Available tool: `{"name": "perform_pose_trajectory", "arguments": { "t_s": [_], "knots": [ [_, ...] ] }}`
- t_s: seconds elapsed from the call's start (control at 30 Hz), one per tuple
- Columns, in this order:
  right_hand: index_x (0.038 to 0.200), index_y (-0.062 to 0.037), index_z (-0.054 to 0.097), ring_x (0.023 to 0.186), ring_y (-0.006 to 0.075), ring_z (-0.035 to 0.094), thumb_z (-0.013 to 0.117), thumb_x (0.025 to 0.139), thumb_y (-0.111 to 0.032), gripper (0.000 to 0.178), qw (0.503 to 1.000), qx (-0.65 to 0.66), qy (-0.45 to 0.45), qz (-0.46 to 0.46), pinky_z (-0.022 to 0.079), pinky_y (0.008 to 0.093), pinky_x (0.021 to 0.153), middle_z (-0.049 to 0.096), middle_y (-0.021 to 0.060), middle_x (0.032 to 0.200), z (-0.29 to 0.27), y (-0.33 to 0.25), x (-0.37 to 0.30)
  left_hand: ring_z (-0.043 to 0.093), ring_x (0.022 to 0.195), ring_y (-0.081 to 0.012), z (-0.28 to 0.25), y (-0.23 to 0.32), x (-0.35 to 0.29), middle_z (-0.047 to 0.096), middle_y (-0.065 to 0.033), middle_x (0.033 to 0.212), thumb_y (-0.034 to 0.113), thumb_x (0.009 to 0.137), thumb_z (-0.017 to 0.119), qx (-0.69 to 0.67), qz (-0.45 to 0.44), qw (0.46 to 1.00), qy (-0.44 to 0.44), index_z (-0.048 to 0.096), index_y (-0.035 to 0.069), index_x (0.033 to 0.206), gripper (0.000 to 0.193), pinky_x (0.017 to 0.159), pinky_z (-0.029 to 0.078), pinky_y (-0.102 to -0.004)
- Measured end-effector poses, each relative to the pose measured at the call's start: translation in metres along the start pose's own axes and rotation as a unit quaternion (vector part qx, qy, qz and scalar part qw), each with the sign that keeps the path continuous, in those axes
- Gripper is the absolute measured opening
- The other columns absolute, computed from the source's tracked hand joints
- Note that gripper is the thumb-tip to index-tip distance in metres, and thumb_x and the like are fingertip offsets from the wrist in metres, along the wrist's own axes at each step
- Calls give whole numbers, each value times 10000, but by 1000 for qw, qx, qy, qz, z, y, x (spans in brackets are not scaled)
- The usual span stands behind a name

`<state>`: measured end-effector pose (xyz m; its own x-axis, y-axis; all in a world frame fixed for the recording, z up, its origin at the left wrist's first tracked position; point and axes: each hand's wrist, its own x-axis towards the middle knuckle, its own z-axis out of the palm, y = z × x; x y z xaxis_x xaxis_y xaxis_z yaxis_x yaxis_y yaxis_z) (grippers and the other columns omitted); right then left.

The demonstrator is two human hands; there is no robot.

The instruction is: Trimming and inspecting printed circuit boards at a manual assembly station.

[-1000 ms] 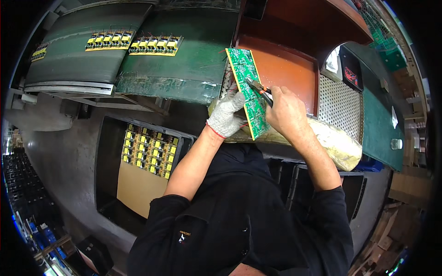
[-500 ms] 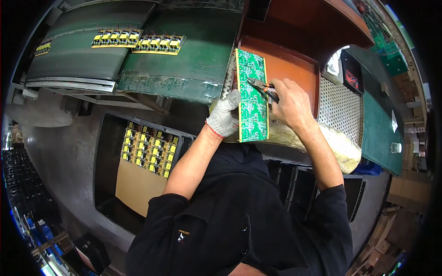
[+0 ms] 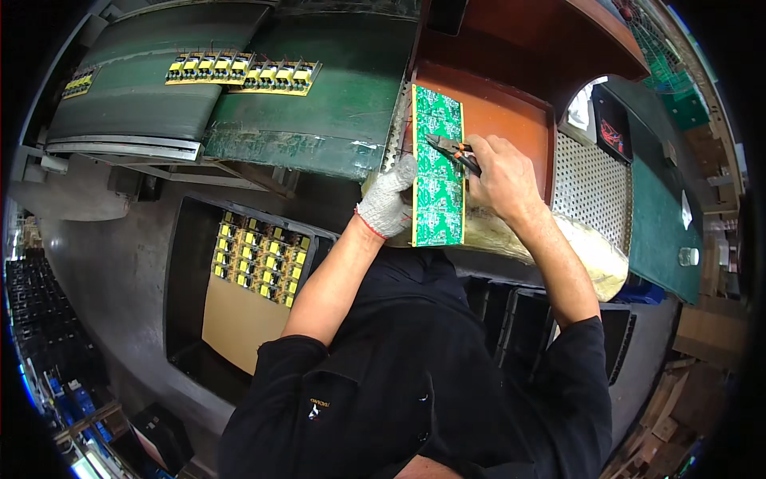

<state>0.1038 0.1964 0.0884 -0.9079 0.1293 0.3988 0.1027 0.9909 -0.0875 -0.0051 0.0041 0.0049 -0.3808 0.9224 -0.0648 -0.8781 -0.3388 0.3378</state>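
A long green circuit board panel (image 3: 438, 191) with yellow edges stands lengthwise before me, its solder side facing up. My left hand (image 3: 388, 199), in a white knit glove, grips the panel by its left edge; the fingers beneath are hidden. Bare and closed, my right hand (image 3: 506, 177) holds a pair of cutting pliers (image 3: 456, 149) with black and orange handles. The pliers' jaws lie over the upper left part of the panel; whether they touch it or pinch a lead is too small to tell.
Behind the panel is a reddish-brown tray (image 3: 511, 120). Boards with yellow transformers (image 3: 279, 77) sit on a green conveyor (image 3: 319, 120) at the left. A black bin (image 3: 182, 319) below holds cardboard and more boards. At the right are a perforated metal plate (image 3: 589, 191) and a black box (image 3: 613, 132) of red pieces.
The left row of boards on the conveyor has shifted slightly right, toward the other row. The pliers have moved a tiny bit left over the panel; both hands keep their grip.
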Motion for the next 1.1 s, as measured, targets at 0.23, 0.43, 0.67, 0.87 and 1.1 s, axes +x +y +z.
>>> {"name": "perform_pose_trajectory", "arguments": {
  "t_s": [0.23,0.43,0.67,0.87,1.1],
  "knots": [
    [1107,-44,688,767,341,673,708,779,-96,333,1000,21,-16,10,554,424,696,678,128,872,-5,-5,4,752,1099,-221,-1,-1,0,753,-114,1275,206,1051,645,0,-5,1000,4,641,45,1403,386,980,611,-367],
    [1045,-45,668,743,330,671,690,794,-94,256,1000,3,-19,-14,553,420,670,675,129,866,-8,-7,3,750,1111,-230,-2,0,1,749,-121,1286,192,1051,637,18,-9,1000,3,639,38,1397,378,992,609,-376],
    [1100,-63,714,725,345,652,717,774,-101,328,998,50,13,40,529,445,682,659,110,831,-4,4,2,753,1096,-227,5,0,0,751,-125,1278,180,1039,649,15,0,1000,1,645,31,1382,374,975,610,-362],
    [1159,-73,701,775,342,662,711,774,-97,386,998,-14,-49,40,537,437,702,667,112,887,0,8,4,746,1118,-239,-6,-2,2,737,-130,1308,212,1016,686,20,-5,1000,-18,622,39,1410,435,980,607,-374],
    [1223,-73,674,840,339,670,705,775,-98,450,1000,-15,20,1,546,428,731,675,122,965,-1,2,7,720,1211,-289,-19,-4,6,694,-153,1399,332,972,762,51,1,998,-41,542,62,1516,646,1049,599,-438]
  ]
}}
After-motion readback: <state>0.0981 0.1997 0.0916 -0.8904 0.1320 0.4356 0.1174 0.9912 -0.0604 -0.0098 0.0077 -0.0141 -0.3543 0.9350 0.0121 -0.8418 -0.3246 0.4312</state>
